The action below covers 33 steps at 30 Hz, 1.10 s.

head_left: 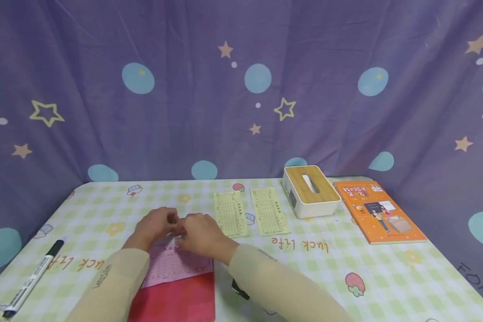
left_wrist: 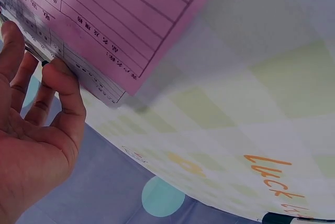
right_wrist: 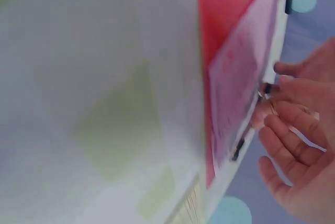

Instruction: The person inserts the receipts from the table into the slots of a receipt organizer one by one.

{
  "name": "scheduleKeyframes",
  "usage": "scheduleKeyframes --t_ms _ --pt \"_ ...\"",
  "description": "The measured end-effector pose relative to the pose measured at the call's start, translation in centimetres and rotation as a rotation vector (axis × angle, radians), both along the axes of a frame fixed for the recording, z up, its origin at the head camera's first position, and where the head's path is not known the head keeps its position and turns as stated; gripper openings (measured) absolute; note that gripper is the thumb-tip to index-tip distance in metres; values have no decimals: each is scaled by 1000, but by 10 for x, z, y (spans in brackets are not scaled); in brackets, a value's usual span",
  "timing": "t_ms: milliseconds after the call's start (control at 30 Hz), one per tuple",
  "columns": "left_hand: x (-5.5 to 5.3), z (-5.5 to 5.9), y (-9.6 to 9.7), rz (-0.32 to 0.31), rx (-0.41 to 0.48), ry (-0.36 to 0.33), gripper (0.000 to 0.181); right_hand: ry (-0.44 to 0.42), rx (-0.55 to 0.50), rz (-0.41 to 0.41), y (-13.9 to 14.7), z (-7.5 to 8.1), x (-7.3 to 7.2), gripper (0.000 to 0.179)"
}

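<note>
On the table a red clipboard [head_left: 177,302] bears a pink printed form [head_left: 181,267], with its far end under both hands. A thin metal clip [left_wrist: 34,52] with black ends runs along that far end. My left hand [head_left: 156,226] pinches the clip near one black end, thumb and fingertips close together. Beside it, my right hand [head_left: 204,235] has its thumb and fingers bent around the clip, fingertips close to the left hand's. Below the pink form's edge in the left wrist view shows a paler printed sheet [left_wrist: 99,84]. The hands hide most of the clip in the head view.
Two yellow printed slips [head_left: 230,213] lie beyond the right hand. A tissue box with a wooden lid [head_left: 299,183] stands farther right, beside an orange book [head_left: 380,212]. A black-and-white marker [head_left: 34,277] lies at left. Near the right sleeve is a small black object [head_left: 240,290].
</note>
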State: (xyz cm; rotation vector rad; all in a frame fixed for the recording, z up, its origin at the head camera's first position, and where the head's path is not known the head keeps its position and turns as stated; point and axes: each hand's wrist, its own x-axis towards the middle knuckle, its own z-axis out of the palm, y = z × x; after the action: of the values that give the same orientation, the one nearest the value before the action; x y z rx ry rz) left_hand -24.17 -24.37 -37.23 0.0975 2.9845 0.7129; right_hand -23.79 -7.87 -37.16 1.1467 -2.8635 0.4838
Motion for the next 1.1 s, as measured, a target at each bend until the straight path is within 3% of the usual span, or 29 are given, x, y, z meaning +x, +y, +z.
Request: scheduleKeyframes --t_ms 167,367,600,867,1100 --pt "1 -2 1 -14 22 -14 22 -90 15 -74 25 5 2 32" --pt "2 -1 2 -10 17 -25 23 -98 65 -129 44 -3 12 55" --pt "1 0 4 7 9 -50 23 -19 168 -115 47 -14 16 44" --pt "0 -2 4 19 17 -65 24 -75 86 -150 47 -18 9 44" --pt "1 -3 3 10 9 -34 30 -87 46 -165 42 -15 4 43"
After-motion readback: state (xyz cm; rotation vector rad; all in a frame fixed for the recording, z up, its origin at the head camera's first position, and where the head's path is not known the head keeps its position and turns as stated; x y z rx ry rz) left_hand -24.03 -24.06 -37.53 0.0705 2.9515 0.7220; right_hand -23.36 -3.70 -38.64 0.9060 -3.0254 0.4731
